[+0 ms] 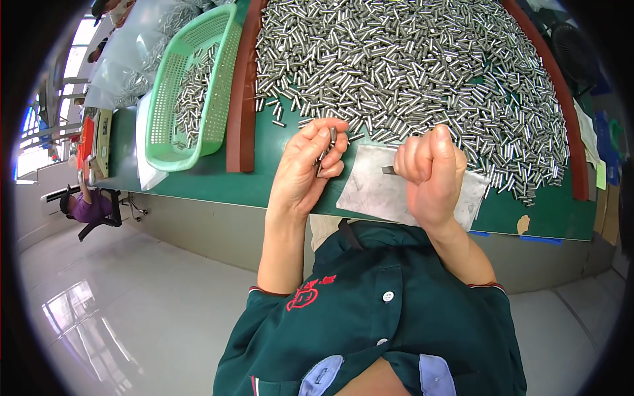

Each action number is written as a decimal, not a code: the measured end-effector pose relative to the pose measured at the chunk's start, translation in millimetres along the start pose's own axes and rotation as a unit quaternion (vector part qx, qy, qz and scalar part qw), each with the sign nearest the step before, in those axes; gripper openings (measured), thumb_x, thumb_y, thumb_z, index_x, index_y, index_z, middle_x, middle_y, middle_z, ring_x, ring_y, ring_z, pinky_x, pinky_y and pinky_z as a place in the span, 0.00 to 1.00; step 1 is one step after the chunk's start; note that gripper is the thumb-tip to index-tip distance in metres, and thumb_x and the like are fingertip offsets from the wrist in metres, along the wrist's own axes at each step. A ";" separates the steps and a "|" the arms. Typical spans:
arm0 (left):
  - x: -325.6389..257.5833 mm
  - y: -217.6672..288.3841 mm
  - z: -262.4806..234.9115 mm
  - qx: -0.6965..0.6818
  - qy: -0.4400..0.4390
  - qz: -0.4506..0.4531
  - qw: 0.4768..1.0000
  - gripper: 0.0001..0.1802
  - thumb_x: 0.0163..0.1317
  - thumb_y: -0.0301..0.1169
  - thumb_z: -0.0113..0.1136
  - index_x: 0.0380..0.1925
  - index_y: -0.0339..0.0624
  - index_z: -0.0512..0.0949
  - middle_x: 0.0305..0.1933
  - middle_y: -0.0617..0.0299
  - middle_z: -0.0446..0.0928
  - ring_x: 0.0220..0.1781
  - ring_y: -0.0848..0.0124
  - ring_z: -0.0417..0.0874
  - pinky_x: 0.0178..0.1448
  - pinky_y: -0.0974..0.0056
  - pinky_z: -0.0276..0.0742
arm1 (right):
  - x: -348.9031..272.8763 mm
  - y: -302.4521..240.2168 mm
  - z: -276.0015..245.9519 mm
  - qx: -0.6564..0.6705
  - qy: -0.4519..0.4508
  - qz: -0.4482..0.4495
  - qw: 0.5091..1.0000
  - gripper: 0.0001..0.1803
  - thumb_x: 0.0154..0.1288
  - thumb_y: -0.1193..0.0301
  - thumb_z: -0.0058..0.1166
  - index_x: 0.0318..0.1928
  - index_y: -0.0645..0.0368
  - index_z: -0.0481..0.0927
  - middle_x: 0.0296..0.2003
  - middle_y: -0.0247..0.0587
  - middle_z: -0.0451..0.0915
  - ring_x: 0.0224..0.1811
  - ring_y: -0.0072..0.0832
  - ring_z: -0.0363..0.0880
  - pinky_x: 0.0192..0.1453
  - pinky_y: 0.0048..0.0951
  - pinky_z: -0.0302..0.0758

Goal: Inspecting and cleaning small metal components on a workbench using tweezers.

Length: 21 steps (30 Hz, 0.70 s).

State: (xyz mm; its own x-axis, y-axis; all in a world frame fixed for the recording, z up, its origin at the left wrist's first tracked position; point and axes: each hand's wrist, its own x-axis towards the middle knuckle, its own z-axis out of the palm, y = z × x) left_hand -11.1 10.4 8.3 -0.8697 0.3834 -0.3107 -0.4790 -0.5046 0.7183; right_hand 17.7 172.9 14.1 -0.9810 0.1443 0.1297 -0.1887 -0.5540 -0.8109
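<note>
Several short, shiny metal pins [332, 136] are in my left hand [305, 164], its fingers curled and its thumb pressed on them. That hand is over the near edge of a wide heap of loose metal pins [409, 59]. My right hand [432, 168] is closed in a fist over a worn pale sheet [373, 188]. From the left side of the fist pokes the short end of a dark grey metal piece [388, 170]; the rest is hidden by the fingers, so its kind does not show.
Red-brown rails [242, 125] border the heap on the green table [211, 181]. Left of them stands a light green mesh basket [221, 109] part filled with pins. Clear plastic bags [122, 72] of pins lie beyond it. A seated person in purple [91, 206] is far left.
</note>
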 end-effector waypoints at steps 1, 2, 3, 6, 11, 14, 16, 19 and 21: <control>-0.5 0.0 -0.3 0.000 0.001 -0.001 1.000 0.12 0.61 0.32 0.45 0.39 0.34 0.70 0.26 0.62 0.68 0.20 0.83 0.58 0.20 0.79 0.53 | -0.6 0.3 0.0 -0.002 0.001 0.001 1.000 0.24 0.68 0.65 0.24 0.12 0.55 0.54 0.07 0.28 0.51 0.10 0.17 0.44 0.16 0.22 0.47; -1.0 1.0 -0.3 -0.014 -0.004 0.007 1.000 0.13 0.62 0.33 0.44 0.39 0.34 0.70 0.26 0.61 0.68 0.20 0.83 0.59 0.20 0.79 0.53 | -0.7 0.6 0.2 -0.001 0.002 0.003 1.000 0.24 0.68 0.65 0.24 0.12 0.55 0.54 0.07 0.28 0.51 0.10 0.17 0.44 0.16 0.22 0.47; -1.8 2.2 -0.1 -0.028 -0.009 0.015 0.999 0.14 0.63 0.34 0.42 0.39 0.34 0.70 0.26 0.61 0.69 0.20 0.82 0.59 0.20 0.78 0.53 | -0.2 1.1 0.4 0.002 0.001 0.004 1.000 0.24 0.68 0.65 0.24 0.12 0.55 0.54 0.07 0.28 0.51 0.10 0.17 0.44 0.16 0.22 0.47; -6.3 6.8 -4.5 -0.022 -0.004 0.068 0.997 0.16 0.64 0.37 0.39 0.28 0.35 0.70 0.22 0.62 0.65 0.18 0.82 0.57 0.19 0.78 0.52 | -0.5 2.1 -1.3 0.007 0.000 0.004 1.000 0.24 0.68 0.65 0.24 0.12 0.54 0.54 0.07 0.29 0.52 0.10 0.17 0.44 0.16 0.22 0.47; -15.8 11.8 -2.2 0.503 0.157 0.174 0.832 0.08 0.57 0.32 0.52 0.26 0.37 0.70 0.12 0.65 0.63 0.14 0.78 0.62 0.18 0.71 0.55 | 0.5 1.3 -0.5 0.005 0.002 0.001 1.000 0.25 0.67 0.65 0.24 0.11 0.54 0.54 0.07 0.29 0.52 0.10 0.17 0.44 0.15 0.22 0.47; -19.5 5.5 1.1 0.704 0.185 0.169 0.665 0.09 0.51 0.30 0.57 0.28 0.40 0.69 0.10 0.57 0.66 0.13 0.61 0.69 0.19 0.61 0.61 | 0.5 0.6 0.7 -0.002 0.002 0.004 1.000 0.25 0.67 0.65 0.24 0.11 0.54 0.54 0.07 0.28 0.52 0.10 0.17 0.44 0.16 0.22 0.46; -20.8 2.0 1.1 0.735 0.182 0.153 0.635 0.10 0.51 0.29 0.57 0.29 0.40 0.67 0.10 0.56 0.67 0.15 0.56 0.70 0.20 0.58 0.62 | 0.4 -0.7 1.5 0.002 0.005 0.007 1.000 0.25 0.67 0.65 0.24 0.11 0.54 0.54 0.07 0.28 0.51 0.10 0.17 0.44 0.16 0.22 0.46; -20.7 0.2 -0.6 0.736 0.186 0.155 0.632 0.09 0.51 0.28 0.56 0.30 0.39 0.67 0.10 0.56 0.66 0.14 0.56 0.70 0.20 0.58 0.63 | -0.1 -0.1 1.8 0.003 0.003 0.008 1.000 0.24 0.67 0.65 0.24 0.11 0.54 0.53 0.07 0.28 0.51 0.11 0.17 0.44 0.16 0.22 0.47; -21.8 2.3 -1.0 0.737 0.174 0.168 0.632 0.09 0.51 0.27 0.55 0.29 0.39 0.66 0.10 0.56 0.66 0.14 0.57 0.70 0.20 0.58 0.63 | -0.5 0.2 2.1 0.000 -0.002 0.008 1.000 0.24 0.67 0.64 0.24 0.11 0.54 0.53 0.08 0.28 0.51 0.11 0.17 0.44 0.16 0.22 0.47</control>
State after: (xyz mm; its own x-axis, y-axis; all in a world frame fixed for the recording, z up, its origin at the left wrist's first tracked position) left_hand 6.7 0.2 16.1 -0.9892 0.1233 0.0799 0.1468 0.8533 0.5004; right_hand 18.1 171.0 15.1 -0.9841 0.1318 0.1195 -0.1732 -0.5565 -0.8126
